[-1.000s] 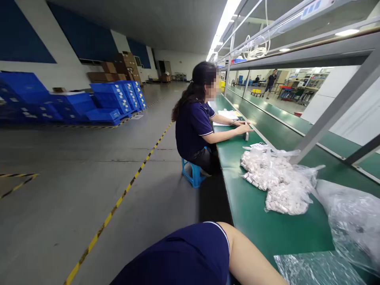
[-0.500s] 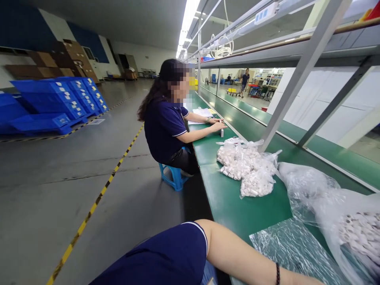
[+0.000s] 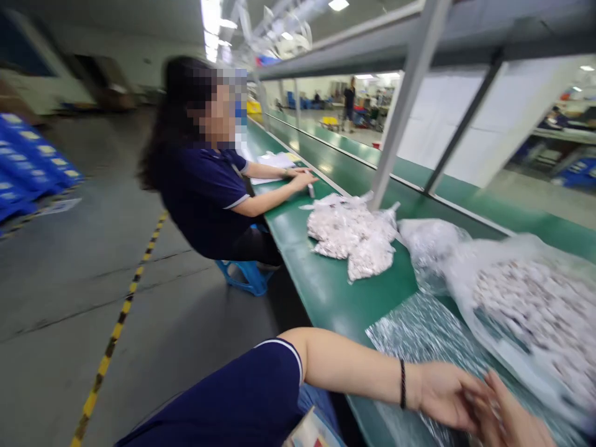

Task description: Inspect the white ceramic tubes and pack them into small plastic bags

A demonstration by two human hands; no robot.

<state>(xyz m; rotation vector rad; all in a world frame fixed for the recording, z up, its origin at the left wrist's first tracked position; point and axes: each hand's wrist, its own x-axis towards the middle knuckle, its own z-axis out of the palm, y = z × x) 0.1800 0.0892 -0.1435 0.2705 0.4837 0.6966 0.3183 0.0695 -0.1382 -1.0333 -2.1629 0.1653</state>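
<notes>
My left hand, with a dark braided band on its wrist, is in the lower right of the head view. Its fingers are bent inward and meet those of my right hand, which the bottom edge partly cuts off. Both hands look closed, but blur hides whatever is between them. Under them lies a clear plastic sheet, wrinkled and flat on the green table. Just beyond the hands sits a large open plastic bag full of small white tube-like pieces.
Tied bags of white pieces stand farther along the green table. A co-worker sits on a blue stool, hands over the table by some papers. A metal post rises behind the bags.
The view has swung to the right and slightly down. My hands, out of the picture before, now show together at the lower right, and more of the large bag is visible.
</notes>
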